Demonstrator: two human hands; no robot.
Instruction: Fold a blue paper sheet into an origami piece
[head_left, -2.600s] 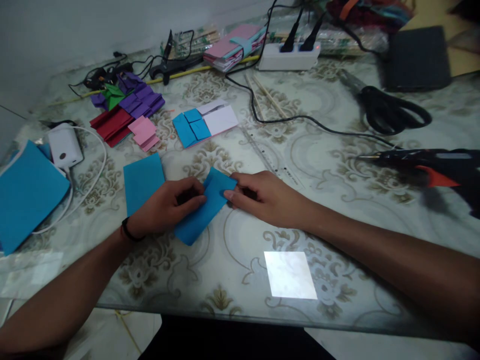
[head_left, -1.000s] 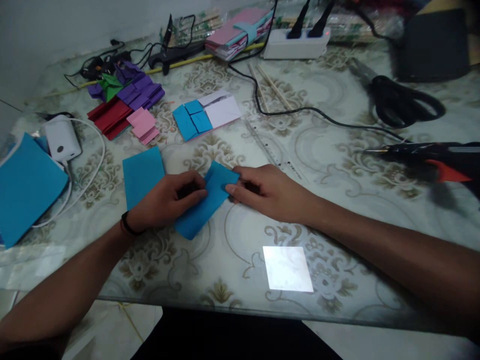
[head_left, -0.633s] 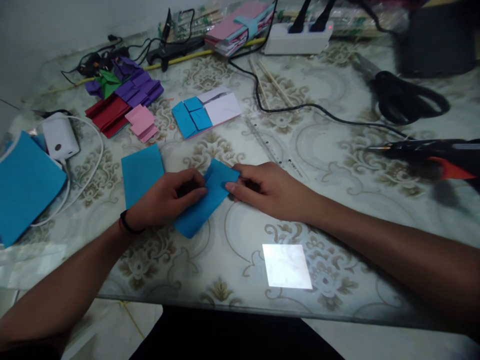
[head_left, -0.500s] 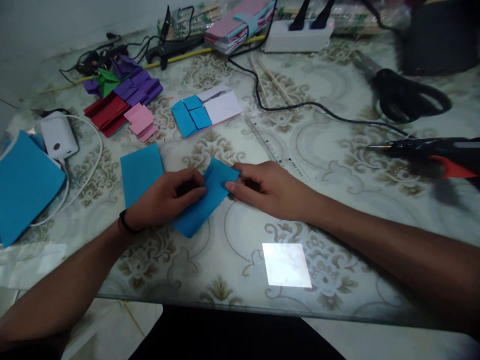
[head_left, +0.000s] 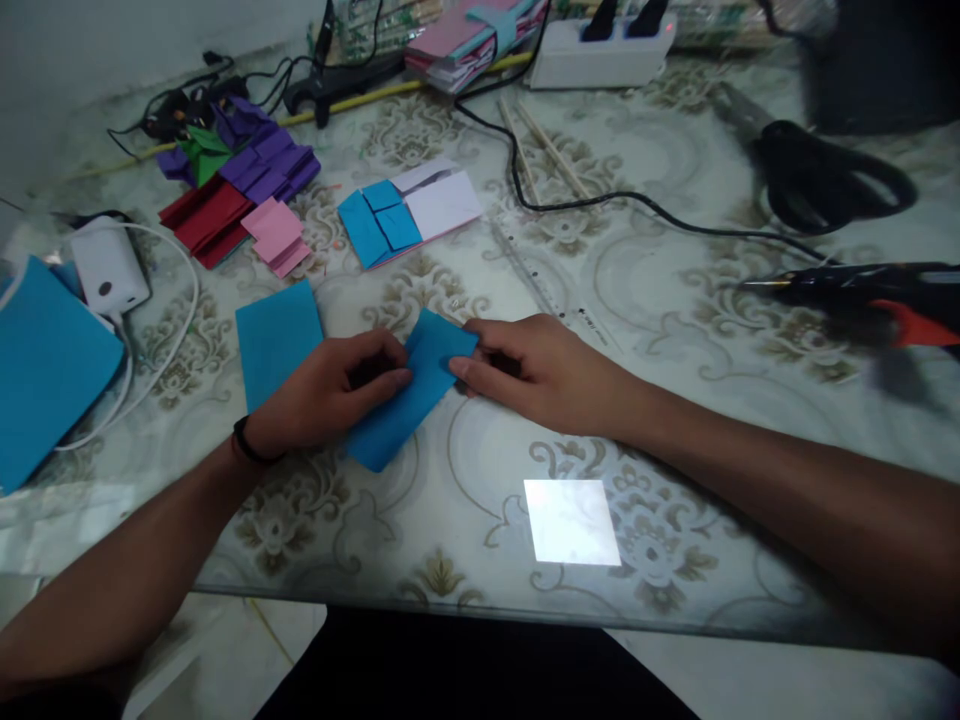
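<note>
Toward near edge of tabletop (head_left: 465,540), blue paper (head_left: 424,375), pinched by right hand (head_left: 536,370) at far corner, by left hand (head_left: 322,390) at left side. Left hand partly hides second blue sheet (head_left: 277,330). Behind: ruler (head_left: 547,285), folded card (head_left: 442,205). Toward right edge: glue gun (head_left: 847,285), scissors (head_left: 825,175).

Ruler (head_left: 541,279) lies just beyond right hand (head_left: 536,367), glue gun (head_left: 847,284) well right of that hand. Folded card (head_left: 411,213) lies beyond left hand (head_left: 334,388).
</note>
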